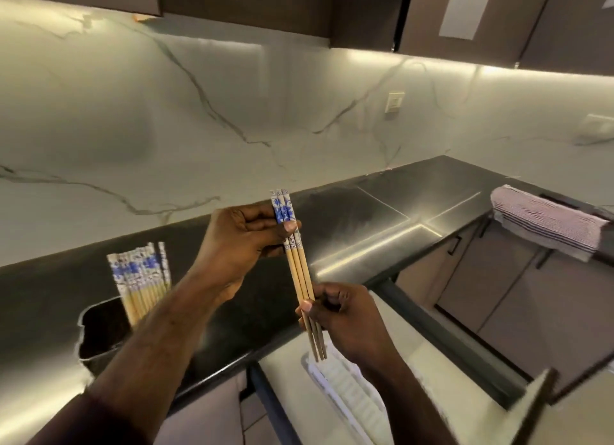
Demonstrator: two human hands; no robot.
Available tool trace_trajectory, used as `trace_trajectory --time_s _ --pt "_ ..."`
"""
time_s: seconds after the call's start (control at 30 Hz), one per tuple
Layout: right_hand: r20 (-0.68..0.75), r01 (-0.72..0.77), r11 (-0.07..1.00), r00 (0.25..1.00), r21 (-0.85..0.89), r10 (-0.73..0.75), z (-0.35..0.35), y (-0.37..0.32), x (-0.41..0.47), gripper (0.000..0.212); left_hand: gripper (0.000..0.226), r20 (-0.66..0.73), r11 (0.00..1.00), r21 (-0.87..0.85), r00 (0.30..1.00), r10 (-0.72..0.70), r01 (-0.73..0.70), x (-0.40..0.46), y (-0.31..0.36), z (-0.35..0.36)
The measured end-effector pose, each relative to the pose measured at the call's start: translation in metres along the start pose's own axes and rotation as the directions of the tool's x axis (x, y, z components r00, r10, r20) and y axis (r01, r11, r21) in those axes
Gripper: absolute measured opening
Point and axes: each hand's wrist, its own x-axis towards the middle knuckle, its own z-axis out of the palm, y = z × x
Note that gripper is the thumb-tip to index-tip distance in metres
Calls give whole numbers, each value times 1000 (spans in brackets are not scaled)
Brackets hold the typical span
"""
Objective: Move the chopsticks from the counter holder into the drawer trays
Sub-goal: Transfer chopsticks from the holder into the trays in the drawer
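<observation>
Now both hands pinch three chopsticks (300, 271): left hand (239, 245) at patterned tops, right hand (339, 315) near tips; loose fingers could let one slip short of drawer tray (335, 388), lower centre.

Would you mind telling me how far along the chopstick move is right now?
Done: the drawer is open, with a white tray showing; no chopsticks visible there yet. In hand: the left hand and right hand hold a small bundle. Left: many chopsticks in the holder.
</observation>
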Motion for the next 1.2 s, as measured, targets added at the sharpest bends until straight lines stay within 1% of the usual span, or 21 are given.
trace_trajectory --time_s 0.07,0.17,0.23,0.33,0.43,0.53,0.67,0.77,0.8,0.9,0.93,0.97,1.0,1.03,1.1,1.13,1.2 --pt "-18 -21 999 1000 -44 21 -31 22 -11 13 28 15 1000 5 1000 -23 23 -3 -16 36" --pt "-39 -113 991 993 -69 111 -67 58 -24 11 31 19 996 0 996 -86 86 -6 -45 81" --pt "-28 -179 980 984 -80 178 -85 82 -30 11 30 14 990 -8 990 -138 138 -7 -69 106" --pt "-11 -256 958 966 -128 257 -104 116 -35 11 21 16 979 17 979 -201 201 -8 -105 132" --pt "-4 -323 933 945 -162 327 -110 153 -35 12 14 17 963 100 968 -251 249 -6 -146 147" --pt "6 -394 898 915 -194 403 -105 190 -31 12 10 19 926 205 945 -326 316 -5 -188 154" --pt "30 -500 840 856 -209 517 -87 242 -19 12 9 -25 836 351 897 -442 422 -3 -247 153" --pt "40 -550 800 818 -241 574 -68 282 -6 13 14 -63 772 461 884 -464 438 2 -294 151" --pt "49 -563 787 805 -252 592 -60 296 -2 13 22 -77 745 506 883 -463 435 3 -310 149" --pt "83 -589 741 762 -321 642 -38 332 10 14 68 -115 647 625 871 -477 437 1 -357 143" --pt "96 -597 722 744 -349 661 -31 342 12 15 76 -119 618 661 873 -474 426 -2 -373 141" --pt "106 -600 704 728 -379 677 -24 351 13 15 80 -115 590 698 876 -468 406 -7 -388 139" --pt "112 -598 689 717 -410 688 -20 357 13 15 78 -100 549 751 885 -455 367 -13 -399 137" --pt "117 -589 677 711 -441 694 -15 364 11 15 75 -71 479 824 894 -443 302 -20 -410 135" --pt "92 -576 649 708 -497 700 -4 374 6 17 67 9 289 948 900 -436 131 -33 -427 133" --pt "63 -586 631 706 -508 706 0 376 3 19 65 42 201 978 896 -443 53 -39 -432 132" --pt "2 -609 596 699 -522 715 7 377 -2 20 64 95 93 994 877 -471 -58 -45 -433 134"
